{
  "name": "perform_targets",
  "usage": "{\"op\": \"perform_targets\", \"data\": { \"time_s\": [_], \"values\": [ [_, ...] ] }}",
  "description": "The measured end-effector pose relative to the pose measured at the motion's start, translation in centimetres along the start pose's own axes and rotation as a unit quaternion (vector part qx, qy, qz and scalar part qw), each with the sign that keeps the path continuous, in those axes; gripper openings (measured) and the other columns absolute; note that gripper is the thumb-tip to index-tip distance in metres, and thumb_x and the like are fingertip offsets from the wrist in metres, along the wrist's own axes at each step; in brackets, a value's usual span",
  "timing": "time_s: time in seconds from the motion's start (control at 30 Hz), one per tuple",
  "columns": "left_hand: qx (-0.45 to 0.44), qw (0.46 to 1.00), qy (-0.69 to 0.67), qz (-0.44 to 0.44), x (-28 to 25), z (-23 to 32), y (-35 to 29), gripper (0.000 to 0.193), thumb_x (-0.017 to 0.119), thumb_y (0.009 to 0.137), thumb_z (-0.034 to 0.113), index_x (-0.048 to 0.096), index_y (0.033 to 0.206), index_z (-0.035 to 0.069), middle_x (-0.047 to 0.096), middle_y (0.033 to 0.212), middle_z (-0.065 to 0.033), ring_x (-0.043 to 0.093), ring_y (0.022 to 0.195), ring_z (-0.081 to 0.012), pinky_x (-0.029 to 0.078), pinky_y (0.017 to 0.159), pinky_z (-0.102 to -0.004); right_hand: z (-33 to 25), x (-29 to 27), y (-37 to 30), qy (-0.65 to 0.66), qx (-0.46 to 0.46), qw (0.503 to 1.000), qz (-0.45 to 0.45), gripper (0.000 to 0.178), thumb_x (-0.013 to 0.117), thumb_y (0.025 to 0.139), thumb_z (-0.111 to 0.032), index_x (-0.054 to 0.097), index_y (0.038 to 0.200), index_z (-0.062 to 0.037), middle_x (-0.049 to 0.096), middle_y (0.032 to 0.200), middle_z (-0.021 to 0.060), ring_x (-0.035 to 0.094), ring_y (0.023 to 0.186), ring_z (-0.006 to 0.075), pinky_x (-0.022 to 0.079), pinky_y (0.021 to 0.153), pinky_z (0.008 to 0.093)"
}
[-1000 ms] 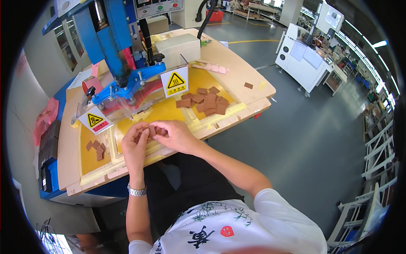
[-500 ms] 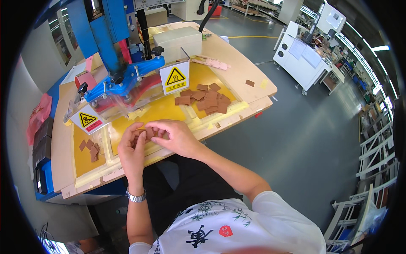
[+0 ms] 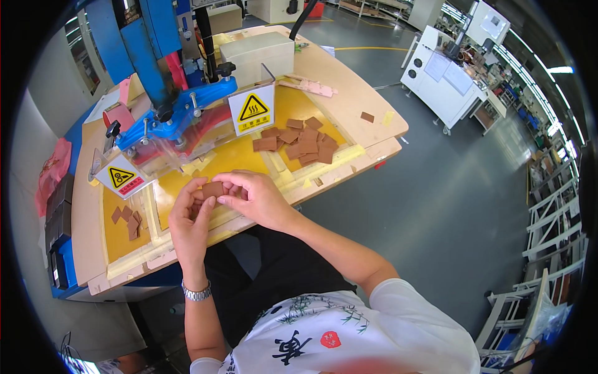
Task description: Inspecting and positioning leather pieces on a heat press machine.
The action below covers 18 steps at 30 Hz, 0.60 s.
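Closest in, your white shirt fills the foreground, and there's the silver watch on your left wrist! Up ahead, your left hand pinches a brown piece near the thumb, and your right hand grips its other end, so both of you-know-which thumbs are at work, the piece held just over the front part of the tabletop. Off to your left, a small cluster of brown pieces lies on a yellow panel; to your right, a bigger heap sprawls, pieces overlapping. Beyond your hands stands the blue press, a warning sign facing you. Past the heap, one loose brown piece sits apart, then a pink strip, a pale box, and across the floor, a white machine.
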<state>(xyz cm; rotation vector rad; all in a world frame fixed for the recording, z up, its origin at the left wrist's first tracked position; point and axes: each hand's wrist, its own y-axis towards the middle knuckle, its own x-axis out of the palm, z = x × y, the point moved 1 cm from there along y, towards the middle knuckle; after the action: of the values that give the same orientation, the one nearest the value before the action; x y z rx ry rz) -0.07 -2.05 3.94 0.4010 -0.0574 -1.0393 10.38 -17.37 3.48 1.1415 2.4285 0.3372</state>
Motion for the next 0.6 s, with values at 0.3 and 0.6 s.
{"op": "perform_targets", "data": {
  "time_s": [0.3,0.6],
  "values": [
    [-0.015,0.999,-0.018,-0.025,-0.48,-0.53,0.04,0.035,0.062,0.101,-0.01,0.063,0.136,-0.005,0.076,0.112,-0.0105,0.072,0.104,-0.0142,0.057,0.096,-0.0281,-0.14,0.12,0.16,-0.019,-0.005,1.0,-0.013,0.031,0.079,0.096,-0.008,0.074,0.126,-0.0023,0.074,0.098,0.0083,0.07,0.085,0.0155,0.058,0.076,0.0294],
    [-0.011,1.0,0.0,-0.021,-0.4,-0.22,-0.05,0.032,0.064,0.102,-0.008,0.064,0.134,-0.005,0.074,0.111,-0.0064,0.068,0.101,-0.0109,0.054,0.091,-0.025,-0.18,0.33,0.11,-0.079,-0.079,0.994,0.012,0.04,0.08,0.094,-0.008,0.071,0.132,-0.0025,0.074,0.098,0.0117,0.071,0.082,0.0209,0.058,0.075,0.0332]
  ]
}}
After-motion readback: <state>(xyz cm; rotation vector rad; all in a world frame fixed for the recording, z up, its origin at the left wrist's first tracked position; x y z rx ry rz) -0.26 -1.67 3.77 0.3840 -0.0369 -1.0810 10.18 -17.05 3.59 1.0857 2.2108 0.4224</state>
